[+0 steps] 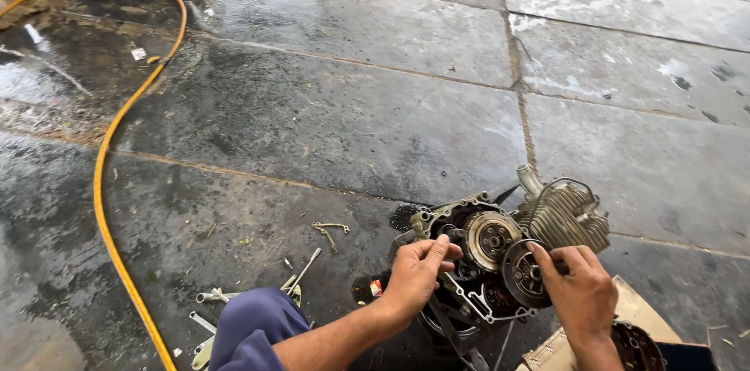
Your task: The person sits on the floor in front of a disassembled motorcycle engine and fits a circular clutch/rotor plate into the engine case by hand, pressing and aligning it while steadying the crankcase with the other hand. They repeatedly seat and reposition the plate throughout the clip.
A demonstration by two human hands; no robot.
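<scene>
Hose (105, 160), yellow, runs down the left side of what I see, curving from the far left corner to the near edge across wet dark stone slabs (328, 113). Right of it, near my raised knee in blue cloth (250, 332), a few loose tools and bolts (301, 271) lie scattered on the wet floor, with a small bent metal piece (330, 230) a little farther off.

Moving right, my left hand (414, 277) reaches in from the near side. Its thumb and fingertips are pressed together in a pinch on a small part at the left of the open engine case (461, 293); what exactly it grips is too small for me to tell.

The engine (508, 254) sits on the floor near the lower right, its side cover off, so a round clutch-like disc (491, 240) faces up in the middle. Its finned cylinder (566, 219) points to the far right.

My right hand (582, 293) comes in from the near right. Its fingers curl over and clasp a dark round toothed wheel (522, 273) that lies just beside the lighter disc, touching the engine case. Under this wrist a piece of brown cardboard (637, 308) lies on the floor, with another round dirty metal part (634, 347) resting on it at the near edge.
</scene>
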